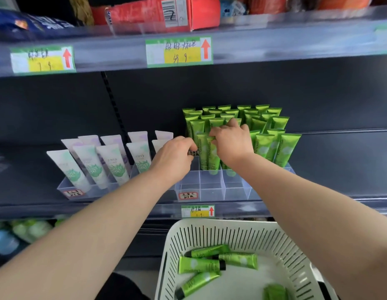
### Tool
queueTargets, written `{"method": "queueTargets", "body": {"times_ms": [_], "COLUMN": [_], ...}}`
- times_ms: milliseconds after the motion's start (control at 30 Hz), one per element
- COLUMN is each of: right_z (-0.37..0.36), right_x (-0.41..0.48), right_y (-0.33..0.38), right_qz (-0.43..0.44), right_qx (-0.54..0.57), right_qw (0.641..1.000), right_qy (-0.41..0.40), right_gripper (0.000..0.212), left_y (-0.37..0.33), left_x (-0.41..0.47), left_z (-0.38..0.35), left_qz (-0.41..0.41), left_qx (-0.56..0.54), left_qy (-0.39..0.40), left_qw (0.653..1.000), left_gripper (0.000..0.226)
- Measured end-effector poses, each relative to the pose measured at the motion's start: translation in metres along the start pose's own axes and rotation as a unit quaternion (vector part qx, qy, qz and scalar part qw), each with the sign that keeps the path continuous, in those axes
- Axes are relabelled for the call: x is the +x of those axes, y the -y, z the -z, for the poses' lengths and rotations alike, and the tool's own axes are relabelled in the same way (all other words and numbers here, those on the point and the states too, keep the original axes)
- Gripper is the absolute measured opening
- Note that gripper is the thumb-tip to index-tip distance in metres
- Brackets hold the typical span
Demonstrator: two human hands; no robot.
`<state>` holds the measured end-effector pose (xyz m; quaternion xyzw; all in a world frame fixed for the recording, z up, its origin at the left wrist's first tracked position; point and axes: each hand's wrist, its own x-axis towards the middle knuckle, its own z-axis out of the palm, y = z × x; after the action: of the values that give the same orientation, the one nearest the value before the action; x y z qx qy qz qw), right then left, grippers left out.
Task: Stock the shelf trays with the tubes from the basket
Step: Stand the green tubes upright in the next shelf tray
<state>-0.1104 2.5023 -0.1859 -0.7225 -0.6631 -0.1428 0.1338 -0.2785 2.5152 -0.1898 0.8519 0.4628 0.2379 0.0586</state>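
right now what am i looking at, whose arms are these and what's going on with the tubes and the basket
One camera, worn on a person's head, looks down at their bare arms; there is no machine. The right hand grips the top of a green tube standing in a clear divided tray on a shop shelf, among many more. The left hand curls beside it; what it pinches is too blurred to tell. Further left stand white tubes. Below, a white slotted basket holds loose tubes lying flat.

Apparently a shop: handwritten price labels (179,51) clip along shelf rails (274,42) above trayed rows of tubes (283,148).
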Motion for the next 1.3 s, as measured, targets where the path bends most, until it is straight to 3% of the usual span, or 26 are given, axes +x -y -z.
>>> {"method": "queueTargets", "body": {"times_ms": [167, 300, 433, 600, 733, 867, 1100, 1300], "right_z": [0.000, 0.006, 0.001, -0.031, -0.073, -0.117, -0.174, -0.207], "right_x": [0.003, -0.012, -0.058, -0.134, -0.192, -0.236, -0.263, -0.266], "right_y": [-0.001, 0.001, 0.002, -0.005, -0.018, -0.037, -0.048, -0.044], "right_qz": [0.011, 0.019, 0.020, 0.020, 0.004, -0.020, -0.058, -0.046], "right_qx": [0.002, 0.037, 0.068, 0.087, 0.068, 0.042, 0.030, 0.046], "right_qw": [1.000, 0.997, 0.988, 0.989, 0.997, 0.993, 0.941, 0.893], "right_qy": [-0.004, -0.070, -0.134, -0.121, -0.036, 0.112, 0.333, 0.446], "right_gripper": [0.042, 0.042, 0.031, 0.024, 0.030, 0.031, 0.045, 0.065], "left_y": [0.001, -0.002, -0.009, -0.020, -0.021, -0.011, 0.014, 0.022], "left_x": [-0.005, -0.015, -0.034, -0.070, -0.105, -0.141, -0.185, -0.206], "left_z": [-0.005, -0.004, -0.011, -0.041, -0.083, -0.134, -0.199, -0.228], "left_qz": [-0.007, -0.011, -0.016, -0.007, -0.004, 0.051, 0.113, 0.130], "left_qx": [0.000, -0.006, -0.035, -0.056, -0.080, -0.053, 0.041, 0.094], "left_qy": [0.005, 0.000, 0.002, 0.038, 0.084, 0.170, 0.376, 0.423], "left_qw": [1.000, 1.000, 0.999, 0.998, 0.993, 0.983, 0.919, 0.892], "left_gripper": [0.022, 0.021, 0.022, 0.024, 0.018, 0.019, 0.022, 0.022]}}
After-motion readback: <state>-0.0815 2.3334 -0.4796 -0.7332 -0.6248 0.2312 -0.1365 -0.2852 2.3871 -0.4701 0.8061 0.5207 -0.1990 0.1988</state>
